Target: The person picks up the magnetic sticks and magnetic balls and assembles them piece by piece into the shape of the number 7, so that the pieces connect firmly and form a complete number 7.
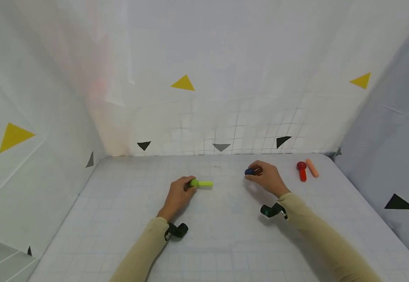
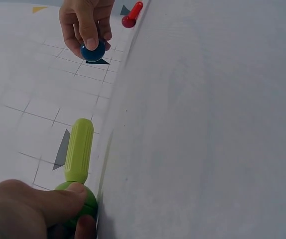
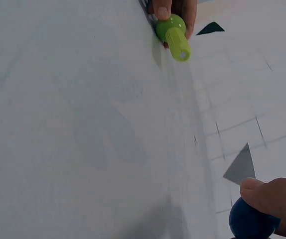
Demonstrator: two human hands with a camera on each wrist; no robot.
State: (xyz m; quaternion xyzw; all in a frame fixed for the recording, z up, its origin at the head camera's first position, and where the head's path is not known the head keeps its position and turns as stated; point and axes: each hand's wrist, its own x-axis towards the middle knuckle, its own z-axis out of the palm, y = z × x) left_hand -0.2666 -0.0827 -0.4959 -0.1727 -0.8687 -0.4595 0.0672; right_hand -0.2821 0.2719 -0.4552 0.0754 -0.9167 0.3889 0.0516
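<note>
My left hand [image 1: 179, 197] grips the green ball [image 1: 194, 183] between thumb and fingers. A ridged yellow-green handle [image 1: 205, 183] sticks out of that ball toward the right, a maraca-like shape. In the left wrist view the thumb lies across the ball, below the handle [image 2: 79, 149]. To the right, my right hand [image 1: 268, 181] pinches a glossy blue ball [image 1: 249, 171] with thumb and fingers. The right wrist view shows the thumb on top of the blue ball [image 3: 252, 221], cut off by the frame's bottom edge. Its far side is hidden by the fingers.
At the table's back right lies a red ball-headed piece with a handle [image 1: 302, 174]. A peach-coloured stick [image 1: 312, 168] lies beside it. White sheets with yellow and black triangles wall the table [image 1: 204, 243] at the back and sides. Each wrist carries a small black camera [image 1: 178, 230].
</note>
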